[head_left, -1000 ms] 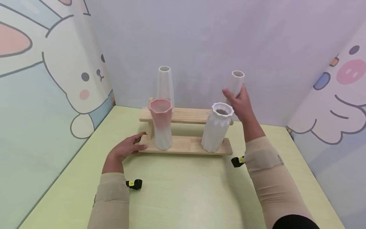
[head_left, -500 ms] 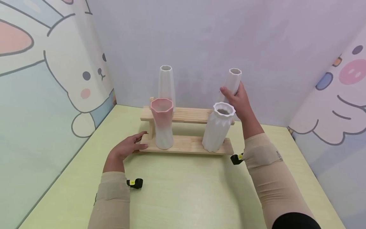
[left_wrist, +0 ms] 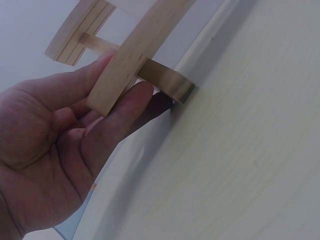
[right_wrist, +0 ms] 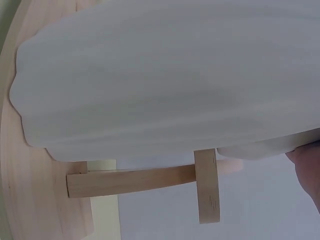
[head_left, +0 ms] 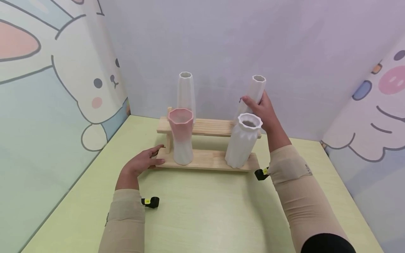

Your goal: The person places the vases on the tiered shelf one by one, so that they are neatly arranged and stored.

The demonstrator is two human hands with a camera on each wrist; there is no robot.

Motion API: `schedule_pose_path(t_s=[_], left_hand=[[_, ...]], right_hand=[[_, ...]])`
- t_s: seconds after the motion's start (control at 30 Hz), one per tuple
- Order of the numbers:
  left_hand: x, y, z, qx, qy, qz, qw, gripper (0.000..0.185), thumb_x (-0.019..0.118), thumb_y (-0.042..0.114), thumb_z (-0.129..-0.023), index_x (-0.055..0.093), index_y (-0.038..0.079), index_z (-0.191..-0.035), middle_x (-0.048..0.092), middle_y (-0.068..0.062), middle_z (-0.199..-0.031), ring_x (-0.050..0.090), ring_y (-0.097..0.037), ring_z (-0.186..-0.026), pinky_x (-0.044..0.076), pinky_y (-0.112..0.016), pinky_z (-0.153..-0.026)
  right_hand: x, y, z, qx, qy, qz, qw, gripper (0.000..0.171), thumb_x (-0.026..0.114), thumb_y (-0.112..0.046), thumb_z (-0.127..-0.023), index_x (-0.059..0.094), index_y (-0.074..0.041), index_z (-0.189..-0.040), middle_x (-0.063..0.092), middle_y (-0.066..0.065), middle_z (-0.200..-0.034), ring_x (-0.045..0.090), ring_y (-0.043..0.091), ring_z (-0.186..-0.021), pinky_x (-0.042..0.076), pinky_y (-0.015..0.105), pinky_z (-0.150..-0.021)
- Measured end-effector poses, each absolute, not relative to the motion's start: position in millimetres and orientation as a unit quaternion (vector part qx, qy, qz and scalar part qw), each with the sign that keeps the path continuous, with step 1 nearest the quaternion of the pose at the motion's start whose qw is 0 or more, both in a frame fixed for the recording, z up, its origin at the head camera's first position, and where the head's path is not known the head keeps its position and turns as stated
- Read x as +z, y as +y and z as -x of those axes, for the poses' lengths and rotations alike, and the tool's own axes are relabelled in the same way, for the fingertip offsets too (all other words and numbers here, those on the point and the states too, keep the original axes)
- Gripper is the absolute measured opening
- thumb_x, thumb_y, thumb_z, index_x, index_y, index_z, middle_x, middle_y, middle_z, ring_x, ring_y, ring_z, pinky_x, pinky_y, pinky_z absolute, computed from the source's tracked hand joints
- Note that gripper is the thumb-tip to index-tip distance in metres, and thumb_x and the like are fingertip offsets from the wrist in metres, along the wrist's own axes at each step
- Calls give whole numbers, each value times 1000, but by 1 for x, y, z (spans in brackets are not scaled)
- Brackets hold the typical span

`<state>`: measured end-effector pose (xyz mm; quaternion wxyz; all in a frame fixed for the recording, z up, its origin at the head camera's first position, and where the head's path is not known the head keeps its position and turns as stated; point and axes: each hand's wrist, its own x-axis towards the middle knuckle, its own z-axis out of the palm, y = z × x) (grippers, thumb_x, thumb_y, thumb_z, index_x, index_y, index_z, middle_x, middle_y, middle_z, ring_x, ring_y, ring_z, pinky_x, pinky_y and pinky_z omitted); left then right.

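- My right hand [head_left: 265, 111] holds the slim white vase [head_left: 255, 90], fingers curled around its middle; the vase leans a little and is over the right end of the upper shelf [head_left: 211, 127]. I cannot see its foot, so I cannot tell if it already stands on the wood or not.
- If I let go while it is tilted, I think it can tip toward the back wall, because it is tall and narrow.
- Just in front of my wrist stands the ribbed white vase [head_left: 242, 144] on the lower shelf [head_left: 207, 160]. My forearm passes very near its rim; a careless pull back could knock it forward off the rack.
- My left hand [head_left: 140, 163] rests with relaxed fingers on the left end of the lower shelf, thumb on top and fingers below the board [left_wrist: 131, 55]. It steadies the rack; if it presses too much, I judge the whole rack may rock.
- Beside my left hand stands the pink vase [head_left: 181, 140], and behind it the tall white vase [head_left: 185, 93]. A shake of the rack would endanger both of them.
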<state>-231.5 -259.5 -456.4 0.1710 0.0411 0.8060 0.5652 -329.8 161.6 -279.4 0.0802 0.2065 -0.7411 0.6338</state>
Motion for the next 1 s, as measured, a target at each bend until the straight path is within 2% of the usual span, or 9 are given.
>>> schedule_pose_path(t_s=[0.4,0.67,1.0], left_hand=[[-459,-260,233,571,801,-39,174,80,71,32,-81,25,27,-147,20,-2,-152,44,-24,-122,44,-41,-93],[-460,-260,233,576,797,-42,177,80,70,31,-82,24,27,-147,20,-3,-152,45,-24,-120,44,-40,-93],[-454,-259,230,572,800,-39,179,80,69,31,-83,23,26,-148,18,-3,-152,45,-25,-120,42,-42,-95]], right_hand=[[-279,157,333,650,-727,-214,61,39,67,-19,-85,45,-12,-117,59,10,-101,56,26,-92,47,34,-79],[-280,157,334,656,-718,-230,34,41,66,-19,-86,44,-11,-120,56,24,-108,57,29,-93,47,36,-79],[-281,159,336,675,-700,-229,-29,38,60,-19,-90,40,-12,-121,57,17,-104,55,27,-94,47,36,-80]])
